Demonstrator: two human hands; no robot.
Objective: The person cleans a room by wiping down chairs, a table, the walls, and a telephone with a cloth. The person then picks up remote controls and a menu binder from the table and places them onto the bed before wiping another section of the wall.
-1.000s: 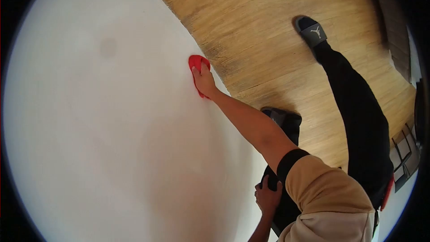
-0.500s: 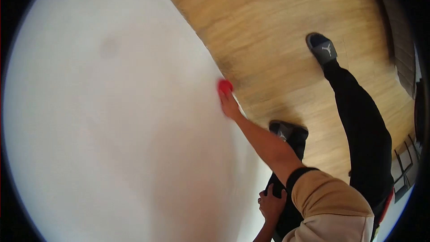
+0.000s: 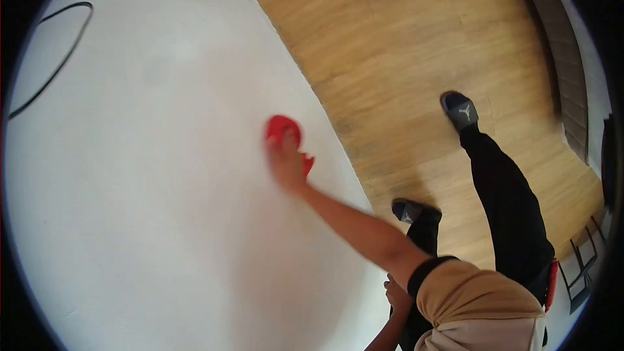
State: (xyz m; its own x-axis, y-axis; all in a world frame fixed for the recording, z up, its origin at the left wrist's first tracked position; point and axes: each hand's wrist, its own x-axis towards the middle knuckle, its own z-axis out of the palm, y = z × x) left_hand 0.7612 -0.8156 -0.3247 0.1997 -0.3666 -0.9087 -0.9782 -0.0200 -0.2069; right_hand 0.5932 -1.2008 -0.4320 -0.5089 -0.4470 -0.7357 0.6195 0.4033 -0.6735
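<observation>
My right hand, blurred by motion, presses a red cloth against the white wall. Part of the cloth sticks out beside the wrist. Lower down, my left hand rests on the black-trousered left knee, its fingers laid over the fabric with nothing held in them. The right forearm and sleeve hide part of it.
A wooden floor meets the wall along a slanting edge. Both feet wear dark slides. A black cable loops at the upper left. A black-framed rack stands at the right, below a brown panel.
My right hand and the cloth moved down along the wall's edge, then left, further from the floor. The black cable has come into view. My left hand is now more hidden by the right arm.
</observation>
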